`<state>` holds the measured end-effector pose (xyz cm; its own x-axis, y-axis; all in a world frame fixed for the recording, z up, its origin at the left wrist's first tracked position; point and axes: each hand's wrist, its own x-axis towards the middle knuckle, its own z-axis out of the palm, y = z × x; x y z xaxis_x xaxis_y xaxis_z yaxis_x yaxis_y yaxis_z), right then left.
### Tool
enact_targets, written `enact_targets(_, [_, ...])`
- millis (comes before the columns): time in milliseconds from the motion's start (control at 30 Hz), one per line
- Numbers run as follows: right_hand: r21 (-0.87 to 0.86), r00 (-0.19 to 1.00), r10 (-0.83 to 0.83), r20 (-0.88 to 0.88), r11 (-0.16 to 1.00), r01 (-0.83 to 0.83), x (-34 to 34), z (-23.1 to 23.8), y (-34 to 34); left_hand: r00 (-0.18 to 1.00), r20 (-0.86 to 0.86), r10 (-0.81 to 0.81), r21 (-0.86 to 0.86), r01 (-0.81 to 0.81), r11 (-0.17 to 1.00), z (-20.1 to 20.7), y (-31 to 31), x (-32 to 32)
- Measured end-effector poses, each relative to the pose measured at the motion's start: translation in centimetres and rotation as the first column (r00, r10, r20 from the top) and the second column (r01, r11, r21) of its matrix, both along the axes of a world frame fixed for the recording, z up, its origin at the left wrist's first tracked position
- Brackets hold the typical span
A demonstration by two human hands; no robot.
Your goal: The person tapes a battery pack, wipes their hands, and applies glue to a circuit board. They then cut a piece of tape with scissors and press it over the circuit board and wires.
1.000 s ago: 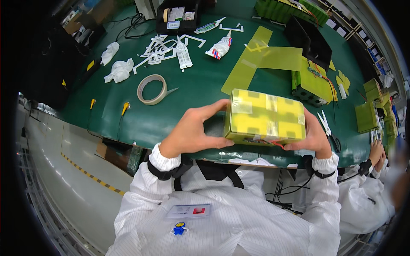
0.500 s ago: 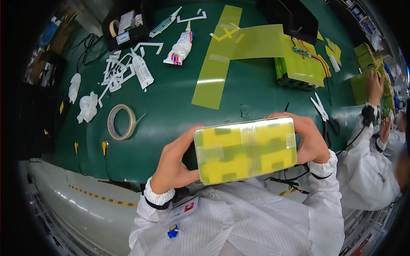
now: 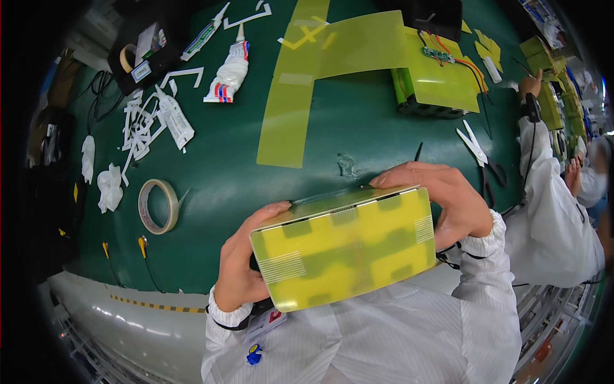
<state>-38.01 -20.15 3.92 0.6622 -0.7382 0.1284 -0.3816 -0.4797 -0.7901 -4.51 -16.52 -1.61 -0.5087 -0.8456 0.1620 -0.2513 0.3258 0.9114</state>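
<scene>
While left grip [image 3: 240, 262] and right grip [image 3: 459, 197] clamp the yellow pack [image 3: 348, 251] — its underside is hidden.

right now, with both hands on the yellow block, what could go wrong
The yellow block sits at a slant between the left hand and right hand, and seems to reach past the near edge of the green table, so a slip might drop it off the edge. The scissors lie with blades parted close to the right hand, so a sideways move could knock them.
</scene>
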Motion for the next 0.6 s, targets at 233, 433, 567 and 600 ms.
enact_targets(233, [0.231, 0.93, 0.012, 0.367, 0.967, -0.104, -2.2, 1.0, -1.1, 0.934, -0.343, 0.099, 0.196, -0.032, 0.98, 1.5, 1.1, -1.8])
enact_targets(433, [0.608, 0.851, -0.442, 0.284, 0.769, 0.197, 3.4, 3.7, 0.9, 0.814, -0.429, 0.392, 0.481, -0.161, 0.862, 5.0, 1.3, -3.7])
enact_targets(567, [0.554, 0.825, -0.455, 0.335, 0.803, 0.218, 4.6, 3.1, 1.5, 0.781, -0.474, 0.407, 0.488, -0.152, 0.859, 5.3, 0.7, -4.2])
enact_targets(600, [0.556, 0.828, -0.45, 0.335, 0.803, 0.212, 4.7, 3.0, 1.4, 0.81, -0.446, 0.38, 0.452, -0.162, 0.877, 5.3, 0.5, -4.1])
